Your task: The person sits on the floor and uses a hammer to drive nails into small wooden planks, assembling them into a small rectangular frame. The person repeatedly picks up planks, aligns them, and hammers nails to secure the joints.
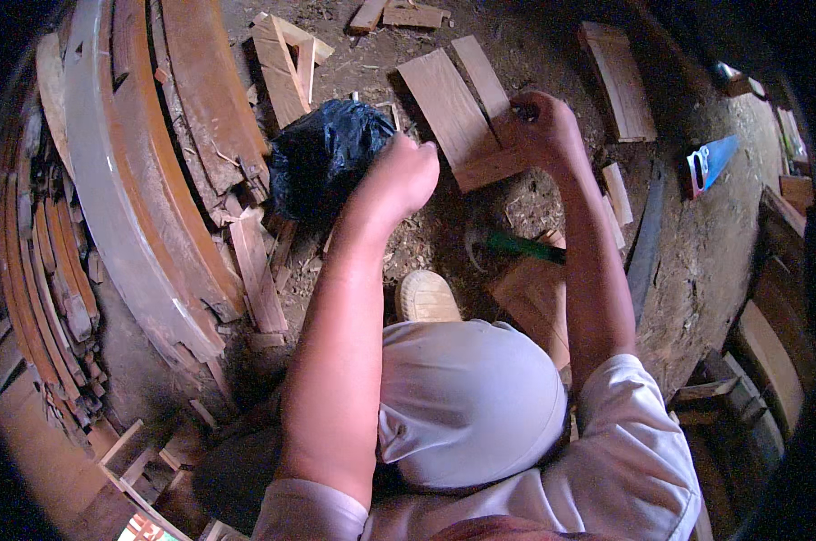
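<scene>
My left hand (pixel 406 176) is closed in a fist in front of me, slightly blurred. It is beside a crumpled black plastic bag (pixel 322 153), and whatever its fingers may hold is hidden. My right hand (pixel 545 135) is curled round something small and dark, too unclear to name. Under and beside that hand lie a wide pale board (pixel 444 108), a narrower board (pixel 480 79) and a short crosspiece (pixel 496 168) at their near end. Closer to me, a hammer (pixel 527 248) with a green handle rests by a wooden block (pixel 532 293).
Long, curved wooden planks (pixel 128 198) and stacked strips (pixel 52 270) fill the left side. A handsaw (pixel 713 164) with a blue blade lies at the right, past a long dark flat strip (pixel 647 239). Another board (pixel 619 81) lies far right. My light shoe (pixel 426 296) shows below.
</scene>
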`<state>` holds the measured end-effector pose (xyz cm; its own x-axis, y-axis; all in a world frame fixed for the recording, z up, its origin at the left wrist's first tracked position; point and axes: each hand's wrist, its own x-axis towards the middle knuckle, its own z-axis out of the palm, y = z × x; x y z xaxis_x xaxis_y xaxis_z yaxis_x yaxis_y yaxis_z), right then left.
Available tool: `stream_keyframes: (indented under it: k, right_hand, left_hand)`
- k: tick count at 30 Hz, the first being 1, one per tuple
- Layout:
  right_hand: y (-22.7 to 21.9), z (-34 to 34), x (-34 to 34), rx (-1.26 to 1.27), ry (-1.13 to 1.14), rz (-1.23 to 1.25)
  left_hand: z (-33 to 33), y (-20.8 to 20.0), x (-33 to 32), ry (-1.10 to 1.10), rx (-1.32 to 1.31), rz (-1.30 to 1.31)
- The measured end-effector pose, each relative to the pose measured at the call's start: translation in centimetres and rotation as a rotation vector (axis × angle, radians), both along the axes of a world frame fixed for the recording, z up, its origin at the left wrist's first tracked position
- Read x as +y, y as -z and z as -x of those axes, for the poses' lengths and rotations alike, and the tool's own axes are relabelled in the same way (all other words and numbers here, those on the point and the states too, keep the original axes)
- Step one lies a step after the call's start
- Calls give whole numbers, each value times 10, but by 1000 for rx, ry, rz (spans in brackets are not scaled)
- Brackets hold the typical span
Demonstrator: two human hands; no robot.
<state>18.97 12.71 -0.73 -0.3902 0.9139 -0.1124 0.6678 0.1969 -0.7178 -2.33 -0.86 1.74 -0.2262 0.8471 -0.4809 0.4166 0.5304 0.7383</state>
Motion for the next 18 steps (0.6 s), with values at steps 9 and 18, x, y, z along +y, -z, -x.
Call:
stream_keyframes:
  k: [9,18]
  right_hand:
    - [-21,-8,-24,626,131,447]
    - [-9,-1,-20,583,151,315]
  left_hand:
    - [-16,-2,-12,237,276,-77]
    - [-22,-15,3,147,159,-346]
